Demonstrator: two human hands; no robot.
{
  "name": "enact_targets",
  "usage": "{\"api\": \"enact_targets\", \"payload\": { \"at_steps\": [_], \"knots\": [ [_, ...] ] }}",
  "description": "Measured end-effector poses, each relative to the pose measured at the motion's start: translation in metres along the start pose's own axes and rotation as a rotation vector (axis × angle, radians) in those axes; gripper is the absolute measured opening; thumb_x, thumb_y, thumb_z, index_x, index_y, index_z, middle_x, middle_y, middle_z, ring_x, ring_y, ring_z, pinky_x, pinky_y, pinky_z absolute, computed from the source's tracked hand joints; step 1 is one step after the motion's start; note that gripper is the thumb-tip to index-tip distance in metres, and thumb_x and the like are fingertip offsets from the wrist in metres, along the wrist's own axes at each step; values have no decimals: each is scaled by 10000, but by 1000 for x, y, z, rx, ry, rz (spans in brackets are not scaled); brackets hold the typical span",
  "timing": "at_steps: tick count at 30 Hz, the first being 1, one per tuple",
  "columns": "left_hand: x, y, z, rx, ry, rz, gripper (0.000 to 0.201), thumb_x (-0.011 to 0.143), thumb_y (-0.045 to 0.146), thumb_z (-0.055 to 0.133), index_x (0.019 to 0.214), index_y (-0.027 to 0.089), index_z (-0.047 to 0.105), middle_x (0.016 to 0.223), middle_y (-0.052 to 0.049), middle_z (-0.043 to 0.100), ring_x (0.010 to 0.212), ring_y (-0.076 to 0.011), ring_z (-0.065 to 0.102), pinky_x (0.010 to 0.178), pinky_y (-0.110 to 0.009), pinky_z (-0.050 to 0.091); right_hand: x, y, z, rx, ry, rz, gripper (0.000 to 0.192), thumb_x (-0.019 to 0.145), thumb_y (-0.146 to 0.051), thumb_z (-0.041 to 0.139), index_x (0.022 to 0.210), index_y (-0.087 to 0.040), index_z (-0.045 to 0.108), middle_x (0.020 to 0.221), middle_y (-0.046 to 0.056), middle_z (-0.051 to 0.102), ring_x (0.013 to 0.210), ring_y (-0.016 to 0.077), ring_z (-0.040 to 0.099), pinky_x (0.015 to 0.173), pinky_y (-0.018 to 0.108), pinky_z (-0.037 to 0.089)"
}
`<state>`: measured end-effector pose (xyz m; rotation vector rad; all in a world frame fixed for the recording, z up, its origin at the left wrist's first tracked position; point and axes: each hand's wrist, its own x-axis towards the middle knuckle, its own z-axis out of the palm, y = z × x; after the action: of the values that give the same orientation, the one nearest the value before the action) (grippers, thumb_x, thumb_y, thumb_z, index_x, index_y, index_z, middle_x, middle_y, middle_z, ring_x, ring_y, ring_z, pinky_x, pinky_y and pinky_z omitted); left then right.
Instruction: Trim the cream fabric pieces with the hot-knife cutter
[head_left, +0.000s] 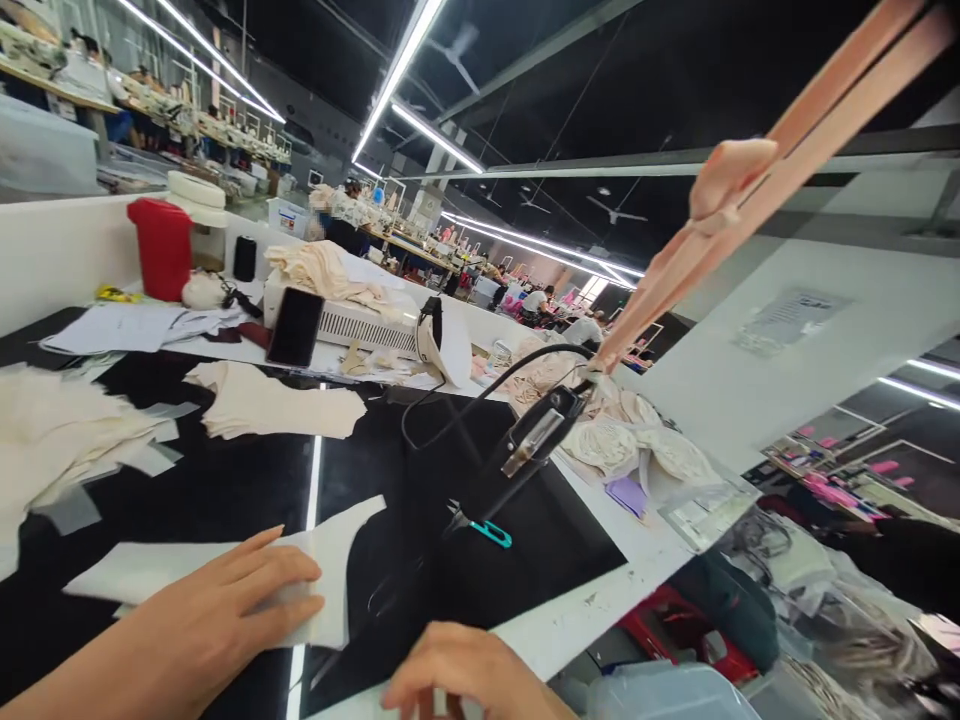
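My left hand [247, 600] lies flat on a cut white fabric piece [334, 560], its fingers stretched out. The fabric rests on a black glossy work surface [405, 600] and has a curved right edge. My right hand [469, 670] hangs over the near edge of the table, fingers loosely bent and apart, with nothing visible in them; its lower part is cut off by the frame. Beyond it lie small thread snips [484, 530] with a turquoise handle. A black hand-held tool [544, 430] with a metal plate hangs above the surface on a peach strap [667, 270].
Cream fabric pieces [270, 402] lie behind my left hand, with a larger pile [60, 430] on the left. At the back stand a phone [295, 328], a white slotted box [367, 330] and a red container [163, 250]. Bra cups [604, 445] lie on the right. A clear bin [667, 692] stands below the edge.
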<state>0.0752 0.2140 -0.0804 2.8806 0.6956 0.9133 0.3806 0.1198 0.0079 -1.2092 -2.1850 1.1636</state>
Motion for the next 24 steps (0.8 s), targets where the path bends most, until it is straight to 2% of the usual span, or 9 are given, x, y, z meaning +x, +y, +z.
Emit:
{"api": "enact_targets", "payload": {
  "at_steps": [1,5,9,11,13,17,19,21,24],
  "knots": [
    [-2,-2,5,7,50,4,658,837,28,443,1311,437,644,1297,69,730,1221,-158,682,1224,-338,381,11,4,5,-21,16,-63,554,937,-695,530,1136,-250,793,1073,102,790,865,171,738,626,197,533],
    [-5,-6,19,32,72,4,555,916,116,498,1350,437,630,1363,75,703,1273,-151,658,1218,-288,375,42,33,27,-277,87,-327,368,1010,-547,533,1108,-269,752,1276,63,765,1082,172,747,998,264,532],
    [-6,-9,21,13,56,-53,402,1042,289,483,1384,452,616,1408,63,676,1279,-174,660,1165,-315,453,44,42,28,-289,102,-428,296,1032,-499,519,1010,-304,741,1137,-11,820,996,132,771,966,234,535],
    [-8,-12,18,7,44,-52,407,1047,308,496,1408,467,597,1426,63,664,1277,-181,663,1155,-329,464,34,32,16,-248,227,-439,199,1020,-397,582,1020,-293,752,1089,9,826,953,140,777,906,234,553],
    [-11,-16,15,17,-22,-35,472,1018,283,560,1448,477,557,1453,58,642,1277,-190,664,1148,-332,467,21,21,1,-242,491,-472,162,972,-249,648,1093,-300,742,1040,27,814,919,162,759,844,255,573],
    [-13,-23,9,55,-159,-27,598,983,230,622,1511,475,482,1501,45,597,1331,-217,620,1139,-365,469,0,17,-26,-302,1151,-570,286,913,-193,689,1182,-289,704,961,39,704,928,193,647,847,302,538],
    [-12,-22,8,43,-158,-28,587,987,233,618,1506,475,488,1498,46,600,1330,-217,620,1142,-374,465,1,23,-39,-244,1348,-538,387,886,-264,745,1262,-298,658,1074,50,659,1045,208,619,937,334,515],
    [-9,-19,9,5,-100,-43,515,1011,260,586,1474,477,530,1474,48,624,1304,-208,644,1158,-375,454,11,29,-53,-142,1360,-431,647,834,-394,809,1415,-319,534,1311,85,599,1249,256,577,1071,428,473],
    [-3,-16,6,-15,7,-82,387,1072,334,479,1413,477,594,1435,55,657,1297,-195,650,1173,-370,450,39,32,-73,42,1191,-280,1006,752,-637,807,1565,-316,308,1548,150,466,1432,329,478,1145,548,426]
  ]
}}
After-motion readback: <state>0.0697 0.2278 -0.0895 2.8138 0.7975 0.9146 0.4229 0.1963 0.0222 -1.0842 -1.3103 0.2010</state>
